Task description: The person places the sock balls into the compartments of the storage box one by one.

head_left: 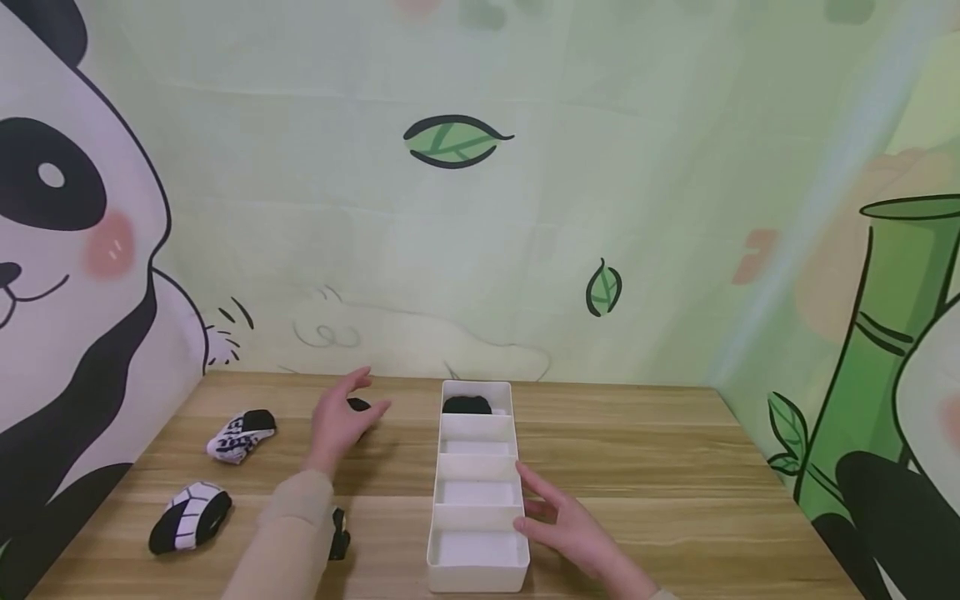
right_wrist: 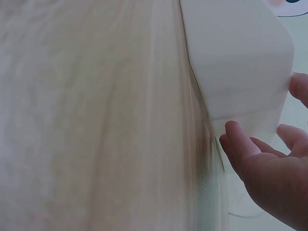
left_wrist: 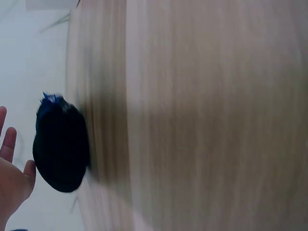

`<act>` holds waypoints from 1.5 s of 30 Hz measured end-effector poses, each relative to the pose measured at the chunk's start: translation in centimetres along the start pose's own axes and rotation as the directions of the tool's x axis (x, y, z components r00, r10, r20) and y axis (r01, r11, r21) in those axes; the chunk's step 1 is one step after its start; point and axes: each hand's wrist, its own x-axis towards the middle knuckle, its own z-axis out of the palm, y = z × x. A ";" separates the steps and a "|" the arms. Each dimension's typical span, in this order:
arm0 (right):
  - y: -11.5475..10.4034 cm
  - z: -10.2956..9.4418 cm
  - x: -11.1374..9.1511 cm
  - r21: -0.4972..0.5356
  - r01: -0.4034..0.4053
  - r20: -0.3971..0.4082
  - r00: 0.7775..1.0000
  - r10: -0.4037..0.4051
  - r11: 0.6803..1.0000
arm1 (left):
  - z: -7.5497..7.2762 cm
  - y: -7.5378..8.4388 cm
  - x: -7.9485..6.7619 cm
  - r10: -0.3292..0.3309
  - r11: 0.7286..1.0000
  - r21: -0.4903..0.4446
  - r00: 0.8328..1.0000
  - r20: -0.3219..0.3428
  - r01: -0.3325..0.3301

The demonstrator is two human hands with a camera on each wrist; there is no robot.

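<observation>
My left hand [head_left: 339, 423] reaches over the table with thumb and fingers spread apart beside a dark rolled sock [head_left: 359, 404], which it partly hides. In the left wrist view the same black sock [left_wrist: 61, 149] has a blue tuft at one end, and the fingers are not closed round it. A long white divided box [head_left: 477, 578] stands to the right. Its farthest compartment contains a black sock [head_left: 467, 406]. My right hand [head_left: 573, 529] rests its fingertips against the box's right side, fingers extended; the right wrist view shows the box wall [right_wrist: 240, 82] beside them.
On the left of the wooden table [head_left: 622, 450] lie a black-and-white patterned sock [head_left: 242, 436] and a rolled black-and-white sock [head_left: 191, 518]. Another dark sock [head_left: 341, 535] is partly covered by the left forearm. A printed backdrop [head_left: 465, 250] rises behind the table.
</observation>
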 end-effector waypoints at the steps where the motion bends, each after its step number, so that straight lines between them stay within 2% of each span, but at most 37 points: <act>1: 0.0 0.0 0.0 0.002 0.001 -0.001 1.000 -0.001 1.000 | -0.2 -0.1 0.0 -0.010 1.000 -0.006 1.000 -0.001 0.010; 7: 0.1 0.0 0.0 0.005 0.001 -0.005 1.000 -0.001 1.000 | -0.9 -1.3 -0.2 -0.047 0.999 -0.018 0.999 0.002 0.047; 15: 0.0 0.0 0.0 -0.004 0.001 -0.009 1.000 -0.001 1.000 | -1.3 -2.7 -0.3 -0.064 0.997 0.041 0.998 -0.007 0.064; 21: -0.1 0.1 0.0 -0.002 -0.003 -0.007 1.000 0.003 1.000 | -1.6 -3.5 -0.5 -0.065 0.995 0.081 0.997 0.033 0.062; 27: -0.1 0.0 0.0 -0.009 -0.009 -0.013 1.000 0.009 1.000 | -1.8 -4.4 -0.7 -0.095 0.993 0.076 0.994 0.055 0.091; 35: 0.0 0.0 0.0 0.000 -0.006 -0.004 1.000 0.006 1.000 | -2.2 -4.7 -0.9 -0.087 0.994 0.071 0.993 0.084 0.081; 45: -0.1 -0.1 0.0 -0.026 -0.020 -0.006 1.000 0.019 0.999 | -1.9 -4.8 -1.1 -0.078 0.993 0.098 0.990 0.116 0.067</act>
